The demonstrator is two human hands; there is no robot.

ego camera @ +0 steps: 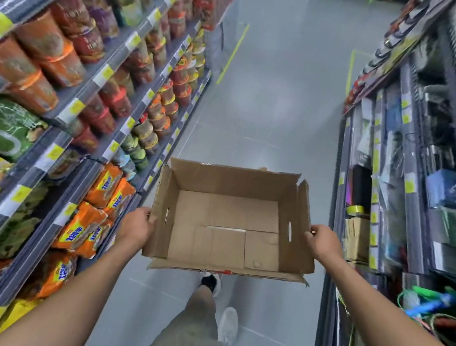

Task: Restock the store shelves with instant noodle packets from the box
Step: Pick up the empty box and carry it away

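Observation:
An open cardboard box (229, 221) is held in the air over the aisle floor, and its inside is bare. My left hand (136, 227) grips its left wall, fingers curled over the edge. My right hand (323, 243) grips its right wall the same way. Orange instant noodle packets (103, 204) lie stacked on the lower shelves at the left, just beside my left hand. Above them, rows of cup noodles (150, 113) fill the higher shelves.
Grey shelving (66, 188) with yellow price tags runs along the left side. A second rack (409, 185) with packaged hardware and cords lines the right. The grey tiled aisle floor (267, 94) stretches ahead between them. My legs and shoes (212, 301) show below the box.

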